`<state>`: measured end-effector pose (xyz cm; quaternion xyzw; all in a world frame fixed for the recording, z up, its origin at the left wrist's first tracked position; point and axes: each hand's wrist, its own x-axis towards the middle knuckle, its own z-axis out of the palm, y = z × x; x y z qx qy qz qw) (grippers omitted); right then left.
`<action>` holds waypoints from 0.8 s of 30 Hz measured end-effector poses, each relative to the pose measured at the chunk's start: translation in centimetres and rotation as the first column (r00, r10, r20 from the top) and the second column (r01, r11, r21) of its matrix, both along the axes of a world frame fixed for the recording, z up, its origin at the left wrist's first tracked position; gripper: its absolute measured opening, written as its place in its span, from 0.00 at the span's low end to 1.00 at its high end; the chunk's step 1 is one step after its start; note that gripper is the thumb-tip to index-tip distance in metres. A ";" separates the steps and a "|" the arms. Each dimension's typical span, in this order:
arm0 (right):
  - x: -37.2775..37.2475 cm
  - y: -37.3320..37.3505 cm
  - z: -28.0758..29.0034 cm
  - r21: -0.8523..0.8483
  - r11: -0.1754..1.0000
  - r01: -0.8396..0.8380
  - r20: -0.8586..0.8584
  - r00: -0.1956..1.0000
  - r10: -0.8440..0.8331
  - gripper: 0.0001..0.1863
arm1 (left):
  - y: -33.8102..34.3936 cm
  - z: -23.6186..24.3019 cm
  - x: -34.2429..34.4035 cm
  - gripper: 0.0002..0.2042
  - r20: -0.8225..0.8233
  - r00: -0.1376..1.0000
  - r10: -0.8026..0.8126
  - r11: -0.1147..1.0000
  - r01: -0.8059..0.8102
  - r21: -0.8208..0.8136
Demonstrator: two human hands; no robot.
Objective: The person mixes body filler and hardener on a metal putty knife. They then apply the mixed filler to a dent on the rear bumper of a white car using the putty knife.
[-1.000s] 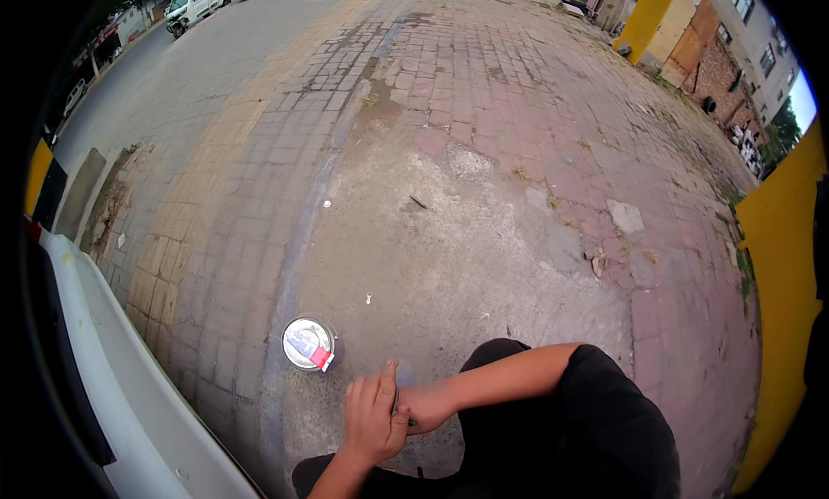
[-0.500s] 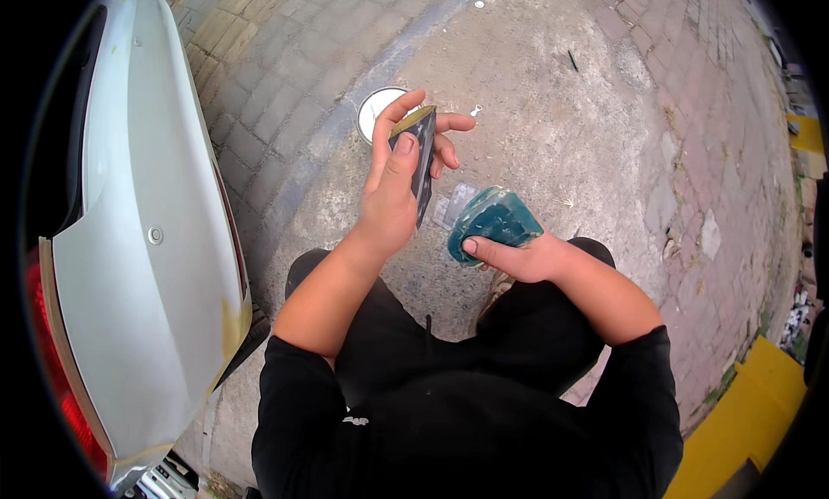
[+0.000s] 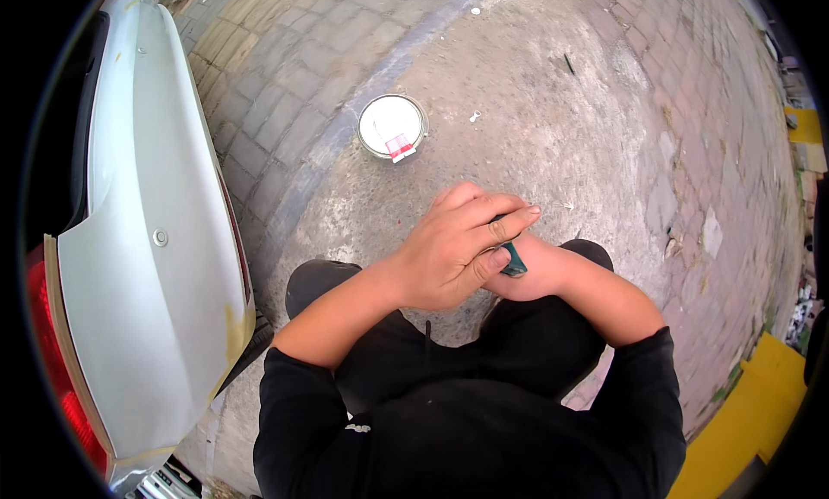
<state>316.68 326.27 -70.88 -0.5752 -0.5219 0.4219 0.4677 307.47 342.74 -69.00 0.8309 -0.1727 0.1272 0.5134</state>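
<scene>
My left hand (image 3: 445, 249) is bent over my right hand (image 3: 540, 266) in front of my knees, the two meeting palm side inward. Between them shows a corner of a teal plastic spreading board (image 3: 515, 263), smeared with filler a moment ago and gripped by my right hand. The dark grey putty scraper in my left hand is almost wholly hidden behind its curled fingers. Only a dark sliver appears by the fingers, so its contact with the board cannot be made out.
On the concrete ahead stands a round tin (image 3: 384, 119) with a white top and a red-and-white packet (image 3: 400, 148) on it. A pale car body panel (image 3: 164, 309) rises close on my left, with yellowish filler at its lower edge. A yellow object (image 3: 751, 413) lies right.
My left hand has come down and right from beside the tin, bringing the scraper over the teal board. My right hand stays nearly in place. The tin's packet is now uncovered.
</scene>
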 end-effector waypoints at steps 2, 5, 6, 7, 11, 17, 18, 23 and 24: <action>-0.1 -0.5 1.3 -0.048 0.999 0.023 -0.021 0.999 -0.024 0.14 | 0.1 0.0 0.2 0.25 -0.001 0.999 -0.042 0.998 0.042 -0.042; 1.1 -1.4 2.6 -0.154 0.982 0.110 -0.062 0.991 -0.121 0.14 | 0.6 0.1 0.0 0.25 0.097 0.994 0.040 0.999 -0.038 -0.019; 1.4 -1.8 2.7 -0.198 0.969 0.145 -0.081 0.983 -0.163 0.15 | 0.4 0.1 0.0 0.25 0.089 0.995 0.047 0.999 -0.045 -0.029; 1.4 -1.8 2.7 -0.177 0.977 0.121 -0.033 0.991 -0.129 0.15 | 0.2 0.0 0.0 0.25 0.081 0.995 0.054 0.998 -0.052 -0.038; -0.4 -1.7 1.5 0.000 1.000 0.006 0.196 0.980 -0.006 0.18 | -1.4 0.8 -0.2 0.24 0.055 0.998 0.006 0.995 -0.012 0.098; -0.9 -2.4 -1.0 0.045 0.994 -0.103 0.263 0.961 0.088 0.13 | -2.3 1.2 0.0 0.24 -0.035 0.993 -0.109 0.993 0.107 -0.055; -0.3 -1.7 -0.5 -0.052 0.992 -0.111 0.186 0.975 0.119 0.12 | -1.8 0.7 0.5 0.25 -0.030 0.991 -0.133 0.979 0.127 -0.162; 0.7 0.0 3.5 -0.453 0.887 0.090 -0.318 0.913 -0.255 0.15 | 2.5 0.3 1.1 0.31 -0.325 0.937 -0.127 0.371 -0.259 -0.892; 0.9 -0.1 2.9 -0.306 0.944 0.121 -0.226 0.954 -0.196 0.14 | 2.4 -0.1 1.1 0.32 -0.337 0.930 -0.146 0.301 -0.283 -0.911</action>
